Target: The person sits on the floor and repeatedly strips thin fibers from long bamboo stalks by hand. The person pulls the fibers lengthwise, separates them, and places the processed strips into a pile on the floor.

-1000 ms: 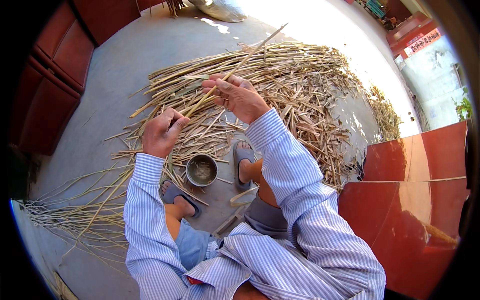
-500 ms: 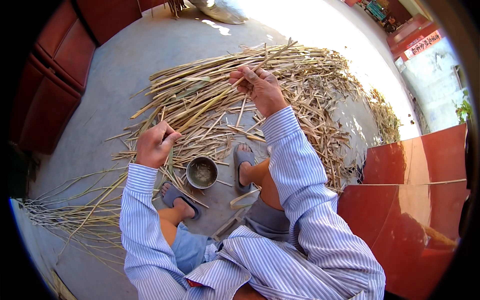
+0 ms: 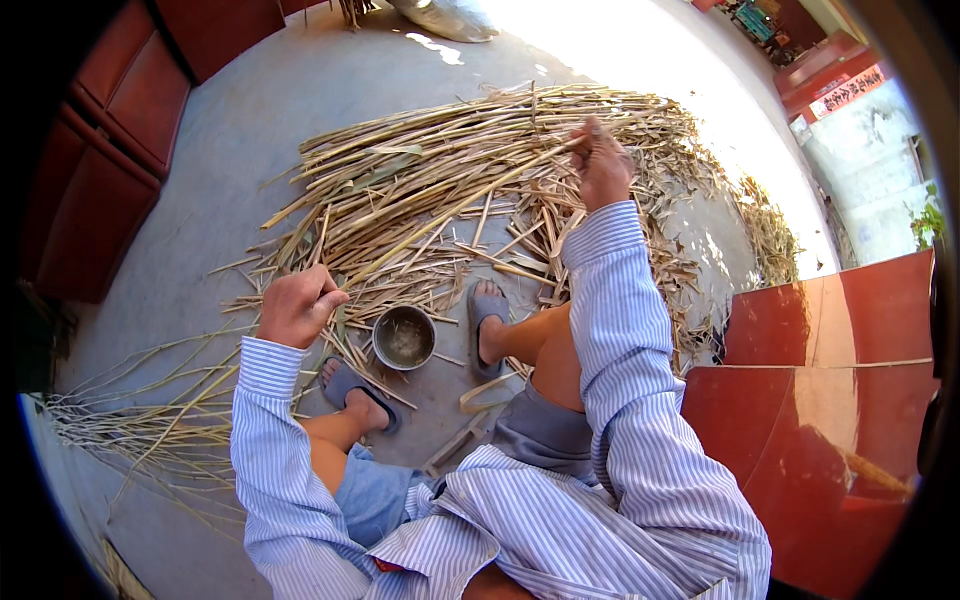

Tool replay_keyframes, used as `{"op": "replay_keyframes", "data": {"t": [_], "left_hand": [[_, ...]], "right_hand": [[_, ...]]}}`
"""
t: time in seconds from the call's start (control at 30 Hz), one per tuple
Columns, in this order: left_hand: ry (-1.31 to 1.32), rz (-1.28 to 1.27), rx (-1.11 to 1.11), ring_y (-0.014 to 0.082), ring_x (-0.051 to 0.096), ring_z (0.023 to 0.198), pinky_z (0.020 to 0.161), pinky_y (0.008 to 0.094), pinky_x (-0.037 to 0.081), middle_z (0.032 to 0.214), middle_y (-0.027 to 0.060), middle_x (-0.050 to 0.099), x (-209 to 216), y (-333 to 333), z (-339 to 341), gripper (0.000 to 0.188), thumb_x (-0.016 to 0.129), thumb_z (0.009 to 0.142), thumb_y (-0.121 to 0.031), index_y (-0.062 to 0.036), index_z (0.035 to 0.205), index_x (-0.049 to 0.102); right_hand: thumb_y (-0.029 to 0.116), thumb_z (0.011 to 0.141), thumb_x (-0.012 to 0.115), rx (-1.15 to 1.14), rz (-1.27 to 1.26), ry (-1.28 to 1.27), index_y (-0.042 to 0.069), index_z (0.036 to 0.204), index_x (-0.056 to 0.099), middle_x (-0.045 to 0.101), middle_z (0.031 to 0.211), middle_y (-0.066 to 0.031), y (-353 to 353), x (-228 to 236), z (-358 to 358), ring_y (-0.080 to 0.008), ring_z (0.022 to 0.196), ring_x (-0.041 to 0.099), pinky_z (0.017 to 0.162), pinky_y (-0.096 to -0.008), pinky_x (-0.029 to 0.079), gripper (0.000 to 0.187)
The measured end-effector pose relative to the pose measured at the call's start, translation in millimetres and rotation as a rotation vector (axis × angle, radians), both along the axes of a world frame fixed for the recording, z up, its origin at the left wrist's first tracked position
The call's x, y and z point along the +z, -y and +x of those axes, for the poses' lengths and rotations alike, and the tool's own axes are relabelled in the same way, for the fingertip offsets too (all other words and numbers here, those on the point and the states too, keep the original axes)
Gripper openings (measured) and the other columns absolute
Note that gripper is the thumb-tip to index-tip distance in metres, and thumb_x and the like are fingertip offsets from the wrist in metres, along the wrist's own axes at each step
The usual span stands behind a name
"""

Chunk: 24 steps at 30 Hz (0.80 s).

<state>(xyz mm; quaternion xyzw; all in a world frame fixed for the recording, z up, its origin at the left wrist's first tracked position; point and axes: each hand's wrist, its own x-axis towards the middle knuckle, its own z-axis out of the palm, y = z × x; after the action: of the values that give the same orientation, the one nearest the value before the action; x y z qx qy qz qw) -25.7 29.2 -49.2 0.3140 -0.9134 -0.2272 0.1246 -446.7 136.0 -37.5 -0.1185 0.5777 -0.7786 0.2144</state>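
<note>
The left hand [image 3: 296,304] is curled, its thumb pressed to the fingers, pinching the near part of a long pale stalk [image 3: 540,162]; the right hand [image 3: 603,168], reached farther out, pinches the same stalk between thumb and fingertips; the stalk slants between the two, above the middle of the floor [image 3: 240,120], and so wide a hold likely serves to steady it and set it straight; how much of it either hand hides, I cannot tell.

Beneath it, a heap of dry stalks [image 3: 420,150] spreads over the floor, the long ones roughly side by side, probably because their length suits lying that way; shorter bits lie around its near side; a round bowl [image 3: 403,313] stands between two grey sandals [image 3: 484,330], seemingly there for easy reach.

Thin branches [image 3: 130,420] fan out toward the floor's left edge, beyond the left sleeve; red seats [image 3: 125,110] stand by its far left corner, and red panels [image 3: 830,430] by its right edge.
</note>
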Motion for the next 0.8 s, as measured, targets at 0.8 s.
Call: {"op": "replay_keyframes", "data": {"t": [0.8], "left_hand": [[0.048, -0.019, -0.046, 0.0344, 0.061, 0.066, 0.058, 0.0435, 0.046, 0.069, 0.0136, 0.062, -18, -5, 7, 0.022, 0.072, 0.077, -0.025, -0.0057, 0.075, 0.061]], "right_hand": [[0.024, 0.089, 0.071, 0.301, 0.138, 0.023, 0.006, 0.093, 0.065, 0.070, 0.079, -0.0028, 14, -26, 17, -0.0109, 0.069, 0.066, 0.055, -0.0209, 0.050, 0.020]]}}
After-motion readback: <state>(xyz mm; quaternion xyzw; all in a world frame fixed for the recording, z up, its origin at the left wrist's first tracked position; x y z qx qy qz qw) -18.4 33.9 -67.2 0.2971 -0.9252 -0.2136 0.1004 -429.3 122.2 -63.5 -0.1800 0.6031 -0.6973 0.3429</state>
